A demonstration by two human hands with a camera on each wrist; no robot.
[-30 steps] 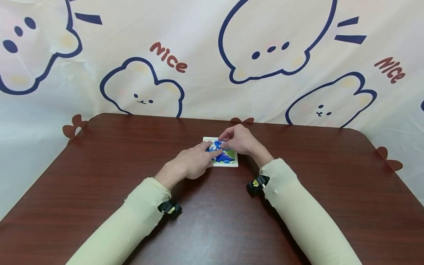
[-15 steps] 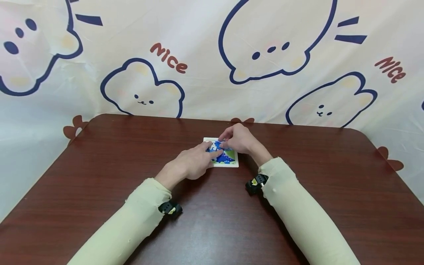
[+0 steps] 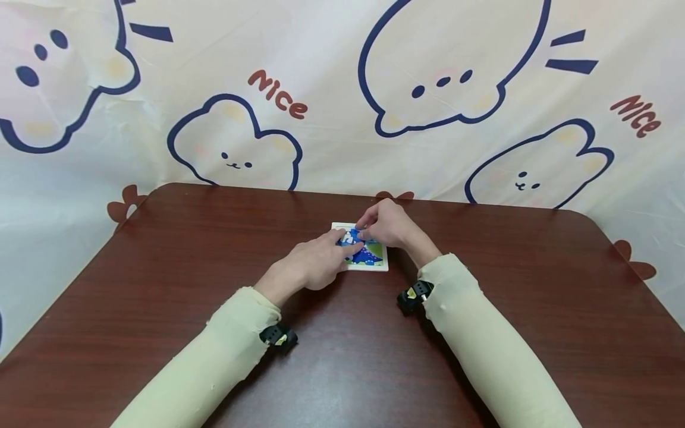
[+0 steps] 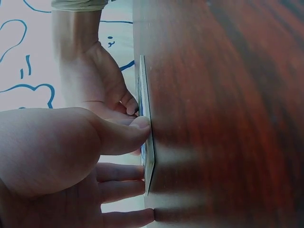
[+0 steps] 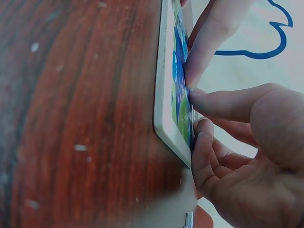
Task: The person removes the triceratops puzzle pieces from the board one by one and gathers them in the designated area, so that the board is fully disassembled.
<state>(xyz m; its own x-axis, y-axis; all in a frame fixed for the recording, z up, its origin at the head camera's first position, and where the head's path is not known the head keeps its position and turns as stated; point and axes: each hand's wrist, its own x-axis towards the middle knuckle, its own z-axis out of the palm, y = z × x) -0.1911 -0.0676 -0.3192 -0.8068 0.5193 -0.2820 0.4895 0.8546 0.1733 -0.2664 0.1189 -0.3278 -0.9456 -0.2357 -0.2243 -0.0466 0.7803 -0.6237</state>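
A small square picture puzzle (image 3: 369, 255) with a white frame lies flat near the table's far middle, showing a blue figure on green. My left hand (image 3: 316, 261) rests on its left side with extended fingers; in the left wrist view the thumb (image 4: 135, 133) presses the near edge. Over the puzzle's upper right, my right hand (image 3: 393, 226) pinches a blue puzzle piece (image 3: 360, 230) between thumb and index finger. From the right wrist the right thumb (image 5: 223, 102) shows close against the picture, the other fingers curled beside it. The hands hide parts of the puzzle.
The dark brown wooden table (image 3: 176, 255) reaches back to a pale cloth backdrop (image 3: 332, 148) printed with cartoon figures. Both wrists carry black cameras, one on the left wrist camera mount (image 3: 279, 337) and one at the right wrist camera mount (image 3: 414, 296).
The head view has shifted very slightly. Both hands stay almost still at the puzzle.
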